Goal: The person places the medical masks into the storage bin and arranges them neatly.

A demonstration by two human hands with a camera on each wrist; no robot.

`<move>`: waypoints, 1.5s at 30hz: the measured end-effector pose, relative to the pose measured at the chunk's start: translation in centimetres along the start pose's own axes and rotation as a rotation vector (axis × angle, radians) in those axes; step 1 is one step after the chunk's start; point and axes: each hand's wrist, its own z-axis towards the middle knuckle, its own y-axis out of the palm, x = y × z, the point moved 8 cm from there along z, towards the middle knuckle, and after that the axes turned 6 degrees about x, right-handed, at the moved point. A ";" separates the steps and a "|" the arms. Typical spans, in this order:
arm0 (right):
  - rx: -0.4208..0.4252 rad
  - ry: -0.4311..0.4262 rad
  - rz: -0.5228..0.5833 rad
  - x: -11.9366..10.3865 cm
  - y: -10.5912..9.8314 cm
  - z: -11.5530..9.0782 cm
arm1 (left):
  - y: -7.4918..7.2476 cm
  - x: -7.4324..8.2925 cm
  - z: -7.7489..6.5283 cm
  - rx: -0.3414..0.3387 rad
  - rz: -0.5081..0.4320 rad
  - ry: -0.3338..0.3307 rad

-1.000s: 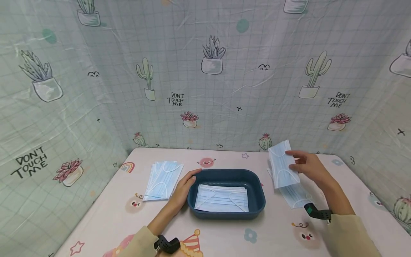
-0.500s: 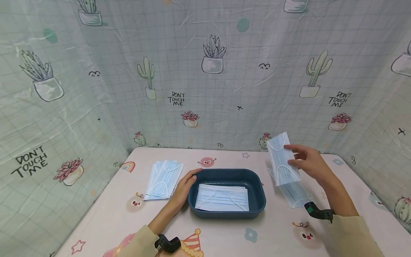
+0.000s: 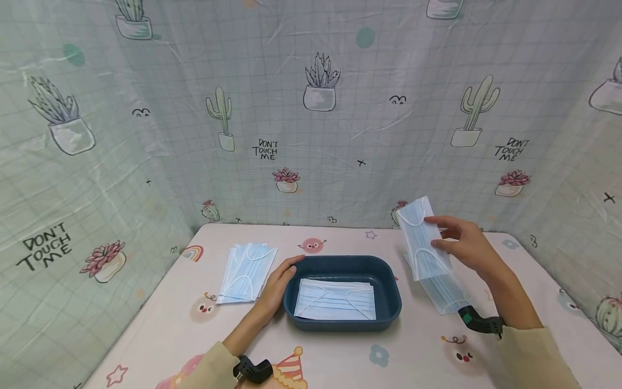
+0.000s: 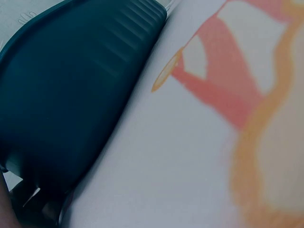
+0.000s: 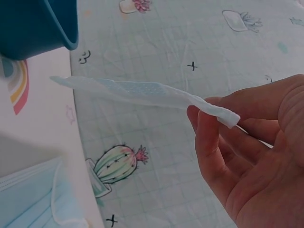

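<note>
A pale blue pleated face mask [image 3: 424, 240] with white ear loops hangs above the right side of the table, pinched at its right edge by my right hand [image 3: 466, 246]. In the right wrist view, the mask [image 5: 137, 92] appears nearly edge-on between thumb and fingers. Below it on the table lie other masks [image 3: 444, 294], partly hidden. My left hand [image 3: 276, 286] rests against the left side of a dark blue rectangular tub [image 3: 391, 294], its fingers extended along the rim. Inside the tub lies a stack of masks [image 3: 335, 301].
Another fanned stack of masks [image 3: 247, 273] lies on the table left of the tub. The table cover [image 3: 340, 362] is pale with cartoon prints. A cactus-print curtain [image 3: 311, 140] closes off the back and both sides.
My right hand has lifted the mask slightly up and to the left, clear of much of the pile below. The left hand and tub stay in place.
</note>
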 end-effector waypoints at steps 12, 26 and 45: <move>0.017 -0.034 -0.004 -1.6 0.0 -1.0 | -0.2 -0.4 -0.3 -0.017 -0.001 -0.009; 0.039 -0.079 0.010 -2.8 -0.3 -1.3 | -0.2 -0.2 -0.4 -0.013 0.002 -0.016; 0.046 -0.116 0.023 -4.4 -0.3 -1.8 | 0.0 -0.1 -0.3 -0.018 -0.002 -0.003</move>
